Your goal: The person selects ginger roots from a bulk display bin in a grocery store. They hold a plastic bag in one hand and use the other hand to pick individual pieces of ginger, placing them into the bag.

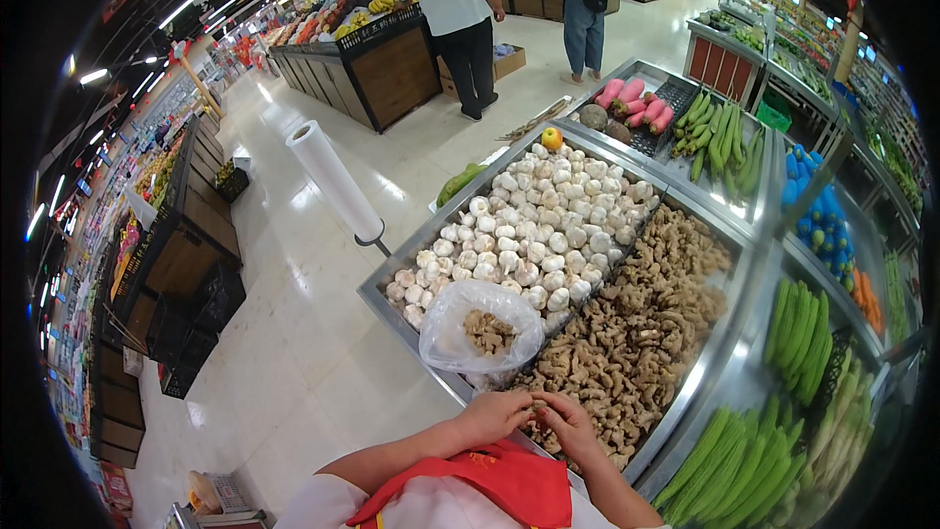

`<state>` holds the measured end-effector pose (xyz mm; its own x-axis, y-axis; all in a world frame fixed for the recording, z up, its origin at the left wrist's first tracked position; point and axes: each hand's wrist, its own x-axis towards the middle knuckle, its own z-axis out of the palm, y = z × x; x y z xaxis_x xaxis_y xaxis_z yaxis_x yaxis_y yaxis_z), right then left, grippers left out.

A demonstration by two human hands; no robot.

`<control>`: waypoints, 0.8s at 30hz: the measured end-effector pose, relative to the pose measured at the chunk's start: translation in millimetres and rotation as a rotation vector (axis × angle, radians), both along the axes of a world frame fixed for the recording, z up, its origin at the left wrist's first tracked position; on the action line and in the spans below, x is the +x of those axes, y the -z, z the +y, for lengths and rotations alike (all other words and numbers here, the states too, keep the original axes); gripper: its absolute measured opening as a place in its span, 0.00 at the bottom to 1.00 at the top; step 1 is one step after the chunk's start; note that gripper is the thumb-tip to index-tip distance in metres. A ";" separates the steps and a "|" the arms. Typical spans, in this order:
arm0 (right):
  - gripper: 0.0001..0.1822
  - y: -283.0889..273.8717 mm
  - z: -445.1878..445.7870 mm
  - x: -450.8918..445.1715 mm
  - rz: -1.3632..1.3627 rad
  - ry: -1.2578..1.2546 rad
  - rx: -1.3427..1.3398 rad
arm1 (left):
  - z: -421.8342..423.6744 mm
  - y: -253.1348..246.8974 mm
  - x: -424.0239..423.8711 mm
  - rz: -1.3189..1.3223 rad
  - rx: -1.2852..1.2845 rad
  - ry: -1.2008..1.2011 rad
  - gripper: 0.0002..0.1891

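Note:
My left hand [501,414] and my right hand [564,417] meet at the near end of a metal display bin, fingertips together and curled. A small brownish bit shows between the fingers; whether it is held ginger or ginger lying behind, I cannot tell. Just beyond my hands spreads a heap of ginger root [631,323]. An opened clear plastic bag [448,338] rests on the near garlic and the bin's rim, with several ginger pieces [488,330] inside. White garlic bulbs [529,228] fill the left side, split from the ginger by a dark divider.
A plastic bag roll [334,180] stands on a holder at the bin's left. An apple [551,138] sits at the garlic's far end. Ridged green gourds [734,463] lie to the right. Two people [452,0] stand in the aisle beyond, near a fruit stand [389,81].

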<state>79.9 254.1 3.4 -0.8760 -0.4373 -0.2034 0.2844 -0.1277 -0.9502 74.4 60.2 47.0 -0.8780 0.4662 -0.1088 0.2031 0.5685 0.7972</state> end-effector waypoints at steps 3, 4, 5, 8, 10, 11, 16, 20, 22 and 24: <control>0.12 -13.3 -6.5 4.2 -0.166 0.090 -0.103 | 2.3 -8.1 -0.3 0.020 -0.112 0.003 0.08; 0.11 -11.0 -8.8 6.3 -0.241 0.148 -0.166 | 2.5 -4.6 -0.9 0.023 -0.128 0.008 0.08; 0.09 -7.7 -10.0 8.1 -0.316 0.205 -0.230 | 2.5 -2.8 -1.2 0.026 -0.144 0.012 0.09; 0.06 12.0 -5.8 9.4 -0.390 0.191 -0.338 | 3.3 -5.2 -2.7 0.030 -0.129 0.067 0.08; 0.07 9.0 -5.2 11.5 -0.510 0.147 -0.427 | -2.2 -2.4 -1.3 0.061 -0.131 0.139 0.08; 0.07 8.3 -5.0 12.6 -0.569 0.124 -0.471 | -4.8 -0.6 -0.7 0.077 -0.132 0.175 0.09; 0.08 22.2 -2.4 20.0 -0.691 0.036 -0.554 | -12.1 7.4 3.6 0.043 -0.040 0.230 0.10; 0.09 22.7 -4.7 23.7 -0.772 0.057 -0.584 | -15.0 11.5 1.3 -0.004 0.008 0.261 0.09; 0.09 34.9 2.0 20.1 -0.670 0.069 -0.524 | -8.5 17.0 -4.2 -0.013 0.045 0.215 0.08; 0.08 16.7 -4.6 22.6 -0.637 0.199 -0.382 | -1.7 15.2 -1.6 -0.204 -0.003 0.136 0.08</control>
